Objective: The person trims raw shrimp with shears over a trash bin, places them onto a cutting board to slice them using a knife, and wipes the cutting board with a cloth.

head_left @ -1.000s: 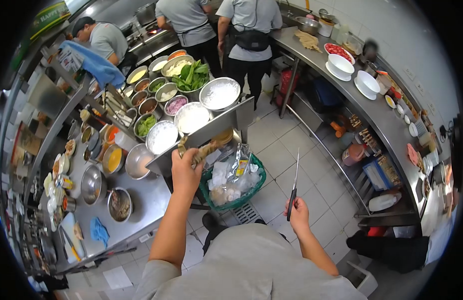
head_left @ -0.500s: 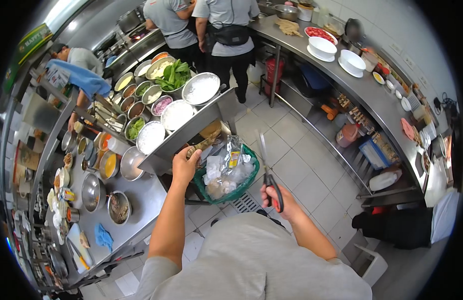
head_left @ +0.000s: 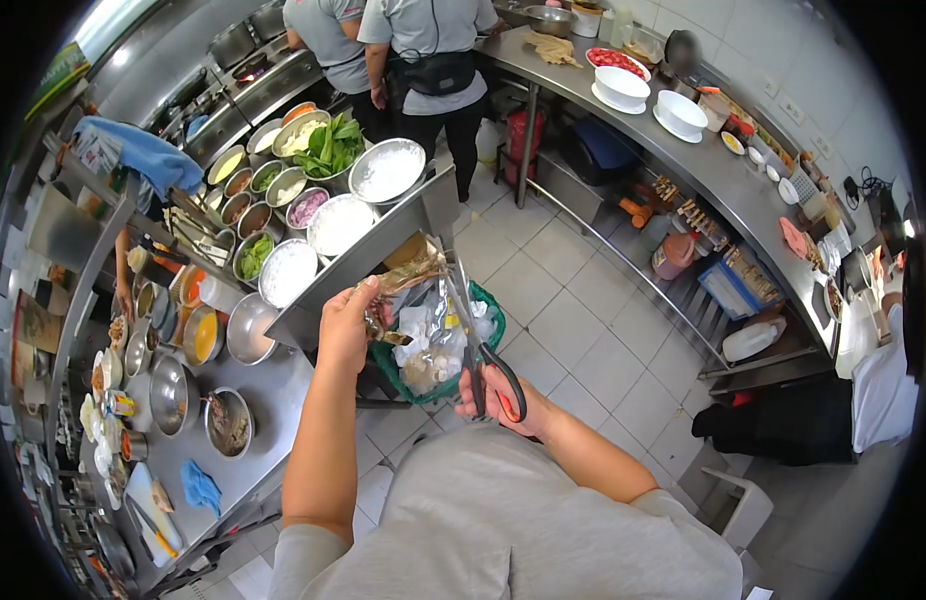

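My left hand (head_left: pixel 345 322) is closed around a brownish, banded thing that looks like a large prawn (head_left: pixel 415 275), its far end pointing right. My right hand (head_left: pixel 503 395) has its fingers in the black and orange handles of a pair of scissors (head_left: pixel 509 384). The long metal blades point up and away, a little apart, close to the prawn's right end; whether they touch it I cannot tell. Below both hands stands a bin with a green liner (head_left: pixel 491 345), holding clear plastic and white scraps.
Steel bowls, one of them wide (head_left: pixel 253 330), cover the counter on the left. Bowls of white powder (head_left: pixel 343 224) and leafy greens (head_left: pixel 328 150) stand beyond the bin. Two people (head_left: pixel 428 60) stand at the back. A long steel counter (head_left: pixel 683 160) runs along the right.
My right hand has brought the scissors left and up against the prawn's side, over the bin. My left hand has shifted slightly left with the prawn, and the whole view has shifted a little.
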`<state>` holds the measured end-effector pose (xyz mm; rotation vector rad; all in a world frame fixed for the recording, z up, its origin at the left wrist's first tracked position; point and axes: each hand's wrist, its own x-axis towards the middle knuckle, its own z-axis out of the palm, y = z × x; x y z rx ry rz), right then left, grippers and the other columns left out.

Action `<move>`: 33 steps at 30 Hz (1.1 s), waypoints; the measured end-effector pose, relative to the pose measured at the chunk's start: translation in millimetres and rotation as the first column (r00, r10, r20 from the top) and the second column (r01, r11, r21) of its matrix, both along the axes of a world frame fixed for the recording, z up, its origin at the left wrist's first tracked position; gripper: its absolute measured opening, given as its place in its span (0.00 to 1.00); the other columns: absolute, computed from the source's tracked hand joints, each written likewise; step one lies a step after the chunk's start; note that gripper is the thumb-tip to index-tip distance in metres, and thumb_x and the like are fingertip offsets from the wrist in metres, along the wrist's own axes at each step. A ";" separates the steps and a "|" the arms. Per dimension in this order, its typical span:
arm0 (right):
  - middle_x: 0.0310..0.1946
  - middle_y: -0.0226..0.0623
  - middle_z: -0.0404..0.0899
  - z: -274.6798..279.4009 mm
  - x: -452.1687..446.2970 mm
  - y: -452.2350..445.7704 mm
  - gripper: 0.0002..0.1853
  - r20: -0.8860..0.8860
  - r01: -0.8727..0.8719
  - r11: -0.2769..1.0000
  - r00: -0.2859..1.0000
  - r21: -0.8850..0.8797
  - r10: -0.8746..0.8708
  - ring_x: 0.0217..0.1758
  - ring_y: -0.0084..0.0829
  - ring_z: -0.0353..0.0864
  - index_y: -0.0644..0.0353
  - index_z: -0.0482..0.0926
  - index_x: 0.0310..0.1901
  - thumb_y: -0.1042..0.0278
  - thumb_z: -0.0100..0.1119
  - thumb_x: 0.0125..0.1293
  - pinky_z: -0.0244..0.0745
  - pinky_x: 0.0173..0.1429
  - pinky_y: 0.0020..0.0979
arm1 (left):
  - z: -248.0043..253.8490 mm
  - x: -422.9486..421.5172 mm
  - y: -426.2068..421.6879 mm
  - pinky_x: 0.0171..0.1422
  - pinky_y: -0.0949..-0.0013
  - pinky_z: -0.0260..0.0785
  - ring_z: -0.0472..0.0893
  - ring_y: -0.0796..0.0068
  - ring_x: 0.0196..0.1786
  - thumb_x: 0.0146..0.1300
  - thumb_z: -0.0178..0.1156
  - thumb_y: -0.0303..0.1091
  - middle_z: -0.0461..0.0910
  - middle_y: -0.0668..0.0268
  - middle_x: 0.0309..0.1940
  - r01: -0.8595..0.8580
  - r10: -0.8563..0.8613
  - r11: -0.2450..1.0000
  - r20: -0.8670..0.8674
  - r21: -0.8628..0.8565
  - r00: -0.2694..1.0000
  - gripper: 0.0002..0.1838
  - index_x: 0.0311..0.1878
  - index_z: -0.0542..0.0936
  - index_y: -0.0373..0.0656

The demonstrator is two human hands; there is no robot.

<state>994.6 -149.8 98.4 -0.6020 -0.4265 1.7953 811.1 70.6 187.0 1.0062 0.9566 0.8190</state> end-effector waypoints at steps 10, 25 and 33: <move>0.33 0.28 0.78 8.4 -14.5 4.5 0.26 0.382 0.240 0.953 0.911 -0.182 -0.157 0.29 0.22 0.81 0.58 0.78 0.46 0.37 0.61 0.77 0.89 0.43 0.35 | -5.8 -34.5 -10.9 0.36 0.67 0.77 0.79 0.76 0.27 0.76 0.66 0.44 0.80 0.68 0.26 0.021 -0.016 0.997 0.079 -0.069 0.997 0.15 0.43 0.83 0.40; 0.54 0.33 0.74 -15.0 -40.5 6.3 0.33 -0.120 -0.211 0.960 0.965 0.182 0.235 0.59 0.26 0.78 0.58 0.73 0.64 0.38 0.67 0.73 0.76 0.73 0.42 | -5.0 -38.9 -10.2 0.38 0.68 0.69 0.74 0.85 0.24 0.74 0.65 0.50 0.76 0.82 0.20 0.098 0.117 0.859 0.378 -0.503 0.918 0.17 0.43 0.82 0.44; 0.30 0.31 0.78 14.2 -42.4 22.1 0.30 0.373 0.180 0.961 0.923 -0.212 -0.091 0.27 0.27 0.82 0.61 0.78 0.45 0.35 0.69 0.70 0.87 0.33 0.34 | -19.0 -48.6 -11.0 0.39 0.66 0.71 0.76 0.83 0.25 0.75 0.64 0.51 0.76 0.80 0.21 0.105 0.093 0.862 0.359 -0.496 0.929 0.18 0.42 0.83 0.45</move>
